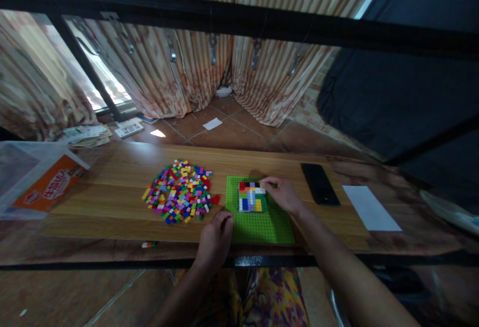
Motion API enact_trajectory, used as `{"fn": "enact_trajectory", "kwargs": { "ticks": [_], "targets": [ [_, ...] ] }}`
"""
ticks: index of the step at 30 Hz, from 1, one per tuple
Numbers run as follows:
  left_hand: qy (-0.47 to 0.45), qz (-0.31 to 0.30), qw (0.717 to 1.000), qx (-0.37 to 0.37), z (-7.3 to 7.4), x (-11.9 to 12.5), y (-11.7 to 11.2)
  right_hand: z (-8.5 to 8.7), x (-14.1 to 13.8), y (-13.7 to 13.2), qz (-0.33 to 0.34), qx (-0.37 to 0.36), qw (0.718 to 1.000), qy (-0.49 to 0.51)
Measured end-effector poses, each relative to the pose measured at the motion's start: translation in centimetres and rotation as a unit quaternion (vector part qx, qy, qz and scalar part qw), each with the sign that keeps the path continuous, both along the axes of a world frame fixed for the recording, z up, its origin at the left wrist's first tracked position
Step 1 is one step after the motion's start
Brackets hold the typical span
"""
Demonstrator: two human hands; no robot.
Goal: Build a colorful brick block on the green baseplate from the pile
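Observation:
A green baseplate (262,230) lies on the wooden board, bearing a flat rectangular patch of multicoloured toy bricks (251,200). The fingertips of my right hand (283,195) are pinched together at the patch's far right corner, on a small brick there; the fingers partly cover it. My left hand (217,232) rests by the baseplate's near left edge with its fingers curled closed. Whatever it may hold is hidden. Left of the baseplate spreads a large pile of loose toy bricks (179,192), and a red brick (216,199) lies at its right side.
A black phone (320,183) and a white paper sheet (371,207) lie to the right. On the left is a plastic bag with an orange label (50,182). A few joined bricks (148,244) sit beyond the board's near edge. A dark metal bar (239,15) crosses the view above.

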State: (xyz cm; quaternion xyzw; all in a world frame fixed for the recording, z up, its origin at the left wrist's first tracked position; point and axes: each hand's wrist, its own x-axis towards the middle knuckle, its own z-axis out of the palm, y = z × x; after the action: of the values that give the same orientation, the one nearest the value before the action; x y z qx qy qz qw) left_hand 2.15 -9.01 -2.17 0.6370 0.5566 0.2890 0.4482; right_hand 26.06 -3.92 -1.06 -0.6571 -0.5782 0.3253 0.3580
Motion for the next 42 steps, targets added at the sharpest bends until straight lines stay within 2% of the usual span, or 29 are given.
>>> {"fn": "enact_trajectory", "kwargs": {
  "ticks": [3, 5, 7, 9, 11, 14, 16, 19, 25, 30, 34, 38, 42],
  "targets": [
    [-0.051, 0.006, 0.998, -0.025, -0.1, -0.1, 0.3, -0.1, 0.2, -0.1, -0.016, 0.011, 1.0, 0.024],
    [-0.104, 0.026, 0.992, -0.059, 0.0, -0.2, 0.3, 0.1, 0.2, -0.6, -0.059, 0.042, 0.996, 0.053],
    [-0.158, 0.049, 0.981, -0.1, 0.4, -0.1, 0.3, 0.4, 0.0, -1.8, -0.121, 0.084, 0.986, 0.083],
    [-0.2, 0.057, 0.97, -0.128, 1.1, 0.3, 0.2, 1.0, -1.0, -3.7, -0.154, 0.11, 0.976, 0.105],
    [-0.228, 0.04, 0.963, -0.139, 2.0, 1.0, -0.1, 1.7, -2.5, -6.2, -0.115, 0.105, 0.98, 0.123],
    [-0.248, -0.013, 0.96, -0.129, 3.1, 2.5, -0.6, 2.6, -4.9, -9.4, 0.002, 0.075, 0.99, 0.121],
    [-0.253, -0.05, 0.958, -0.124, 3.6, 3.6, -0.9, 3.0, -5.8, -10.6, 0.03, 0.074, 0.989, 0.122],
    [-0.264, -0.072, 0.951, -0.145, 3.8, 4.8, -1.2, 3.1, -5.9, -11.2, 0.0, 0.081, 0.986, 0.145],
    [-0.305, -0.051, 0.932, -0.191, 4.0, 6.8, -1.1, 2.8, -5.1, -11.2, -0.069, 0.082, 0.969, 0.224],
    [-0.285, -0.079, 0.94, -0.168, 3.9, 7.8, -1.4, 2.9, -3.7, -10.0, -0.127, 0.085, 0.964, 0.216],
    [-0.238, -0.086, 0.955, -0.156, 3.4, 6.8, -1.9, 1.6, -0.7, -6.4, -0.168, 0.086, 0.965, 0.182],
    [-0.208, -0.058, 0.965, -0.148, 2.6, 5.1, -1.6, 0.0, 1.4, -2.3, -0.122, 0.052, 0.982, 0.132],
    [-0.187, -0.021, 0.977, -0.095, 1.9, 3.8, -0.1, -0.6, 1.6, 0.1, -0.06, 0.025, 0.994, 0.087]
  ]
}}
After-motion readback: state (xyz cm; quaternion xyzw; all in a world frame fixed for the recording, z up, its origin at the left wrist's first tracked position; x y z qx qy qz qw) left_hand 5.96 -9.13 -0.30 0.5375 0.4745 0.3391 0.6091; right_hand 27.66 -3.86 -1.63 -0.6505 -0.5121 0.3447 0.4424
